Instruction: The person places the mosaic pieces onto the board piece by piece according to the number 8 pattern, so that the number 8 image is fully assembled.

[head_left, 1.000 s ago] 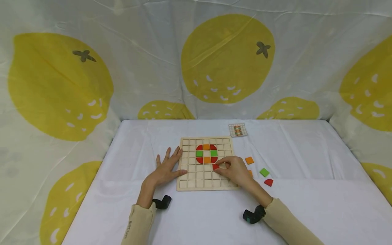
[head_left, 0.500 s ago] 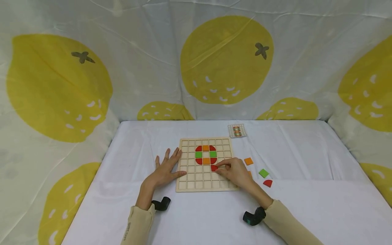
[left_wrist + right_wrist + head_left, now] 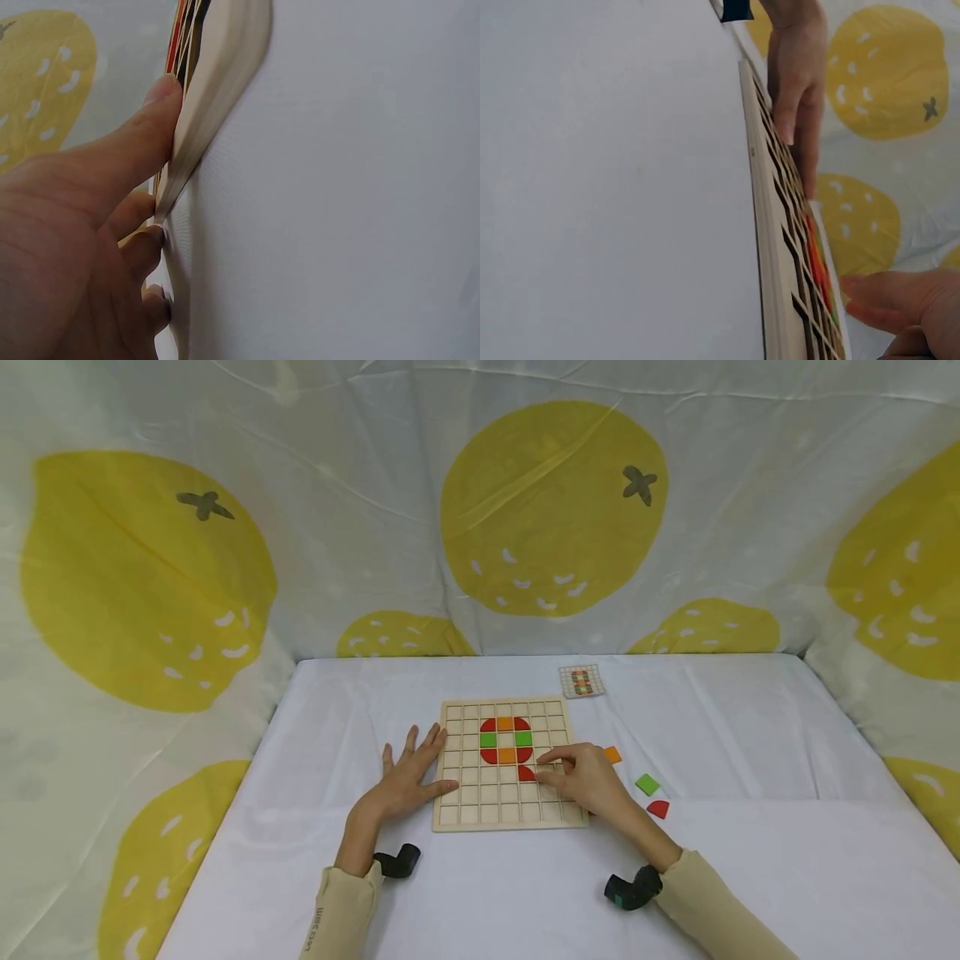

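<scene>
A wooden grid board (image 3: pixel 457 817) lies in the middle of the table. On it, red quarter-circles (image 3: pixel 488 755), orange squares (image 3: pixel 506 755) and green squares (image 3: pixel 522 739) form a ring. Just below the ring's lower right corner, another red quarter-circle (image 3: pixel 527 773) sits in a cell. Beside it hovers my right hand (image 3: pixel 585 777), thumb and index fingertips apart with nothing between them. My left hand (image 3: pixel 405 777) is spread at the board's left edge. In the left wrist view its thumb (image 3: pixel 142 127) rests on the frame of the board, the other fingers along the side.
Right of the board lie an orange square (image 3: pixel 613 754), a green square (image 3: pixel 647 784) and a red quarter-circle (image 3: pixel 657 809). A small pattern card (image 3: pixel 582 680) lies behind the board's right corner. The lemon-print cloth (image 3: pixel 360 527) hangs behind the white table.
My right thumb and index finger have let go of the red quarter-circle, which now lies in its cell, and the hand has shifted slightly right. The left hand stays put.
</scene>
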The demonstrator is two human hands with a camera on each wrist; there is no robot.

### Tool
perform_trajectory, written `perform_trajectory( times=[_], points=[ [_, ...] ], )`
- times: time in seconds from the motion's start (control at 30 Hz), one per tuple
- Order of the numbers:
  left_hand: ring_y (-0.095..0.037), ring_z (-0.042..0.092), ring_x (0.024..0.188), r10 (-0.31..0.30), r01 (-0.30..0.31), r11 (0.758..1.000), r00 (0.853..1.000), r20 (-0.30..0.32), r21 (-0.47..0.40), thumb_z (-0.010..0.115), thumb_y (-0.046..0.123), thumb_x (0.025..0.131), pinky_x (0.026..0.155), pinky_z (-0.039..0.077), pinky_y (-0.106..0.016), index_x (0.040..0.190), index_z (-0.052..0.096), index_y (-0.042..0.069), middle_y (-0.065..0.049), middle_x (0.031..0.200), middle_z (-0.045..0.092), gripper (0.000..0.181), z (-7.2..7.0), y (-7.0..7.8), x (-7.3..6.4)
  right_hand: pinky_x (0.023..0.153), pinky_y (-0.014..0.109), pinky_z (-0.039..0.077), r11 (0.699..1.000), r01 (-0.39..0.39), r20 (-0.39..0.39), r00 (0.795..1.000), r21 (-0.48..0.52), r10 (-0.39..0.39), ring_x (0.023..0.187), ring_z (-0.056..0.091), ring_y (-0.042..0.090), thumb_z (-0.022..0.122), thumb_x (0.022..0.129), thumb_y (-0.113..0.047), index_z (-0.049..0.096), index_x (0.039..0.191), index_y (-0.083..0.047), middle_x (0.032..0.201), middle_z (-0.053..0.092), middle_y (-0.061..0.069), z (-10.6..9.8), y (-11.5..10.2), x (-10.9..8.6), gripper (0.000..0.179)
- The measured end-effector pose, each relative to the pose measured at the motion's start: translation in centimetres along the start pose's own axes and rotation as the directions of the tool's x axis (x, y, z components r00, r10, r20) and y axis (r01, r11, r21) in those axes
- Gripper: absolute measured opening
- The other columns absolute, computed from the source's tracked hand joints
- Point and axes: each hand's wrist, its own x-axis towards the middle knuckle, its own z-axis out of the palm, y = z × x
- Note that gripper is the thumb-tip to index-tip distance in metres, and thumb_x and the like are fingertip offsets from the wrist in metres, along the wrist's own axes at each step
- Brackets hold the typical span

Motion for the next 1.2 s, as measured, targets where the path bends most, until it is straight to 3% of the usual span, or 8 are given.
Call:
perform_trajectory(
  times=[0.3,0.53,0.7,0.97,1.2],
  points=[
    [-0.043,-0.012,0.161,-0.002,0.002,1.0,1.0,-0.003,0.006,0.069,0.041,0.098,0.119,-0.018,-0.073,0.166,0.014,0.009,-0.011,0.176,0.005,0.093,0.0,-0.1,-0.1,0.05,0.021,0.025,0.997,-0.035,-0.087,0.996,-0.065,0.03,0.053,0.032,0.01,0.085,0.086,-0.019,0.081,0.107,-0.009,0.056,0.033,-0.004,-3.9,2.2,-1.7,0.023],
    [-0.042,-0.012,0.161,-0.003,0.003,1.0,1.0,-0.009,0.01,0.069,0.041,0.098,0.119,-0.018,-0.073,0.166,0.014,0.01,-0.012,0.176,0.006,0.093,-0.1,-0.2,-0.2,0.048,0.022,0.022,0.991,-0.071,-0.142,0.988,-0.112,0.054,0.052,0.029,0.009,0.084,0.087,-0.019,0.081,0.109,-0.009,0.056,0.032,-0.005,-6.0,4.1,-3.2,0.025],
    [-0.043,-0.011,0.161,-0.003,0.003,1.0,1.0,-0.014,0.008,0.07,0.04,0.098,0.119,-0.018,-0.073,0.166,0.015,0.009,-0.012,0.176,0.006,0.093,-0.2,-0.4,-0.1,0.045,0.02,0.022,0.989,-0.054,-0.159,0.987,-0.137,0.032,0.046,0.03,0.008,0.085,0.086,-0.017,0.08,0.112,-0.008,0.056,0.033,-0.005,-6.7,5.1,-3.6,0.028],
    [-0.043,-0.011,0.161,-0.003,0.003,1.0,1.0,-0.016,-0.005,0.07,0.04,0.098,0.119,-0.019,-0.073,0.166,0.016,0.009,-0.012,0.176,0.006,0.093,-0.1,-0.4,-0.1,0.047,0.021,0.022,0.986,-0.078,-0.136,0.989,-0.149,0.058,0.05,0.03,0.011,0.083,0.088,-0.016,0.074,0.126,-0.007,0.058,0.034,-0.003,-7.2,6.3,-2.4,0.04],
    [-0.042,-0.012,0.161,0.0,0.0,1.0,1.0,0.0,-0.019,0.07,0.041,0.098,0.119,-0.019,-0.072,0.166,0.015,0.009,-0.011,0.176,0.006,0.093,0.1,-0.2,0.0,0.047,0.021,0.021,0.986,-0.099,-0.099,0.991,-0.131,0.086,0.049,0.03,0.012,0.081,0.09,-0.017,0.075,0.124,-0.008,0.059,0.033,-0.004,-7.2,6.9,-1.9,0.035]
  ],
)
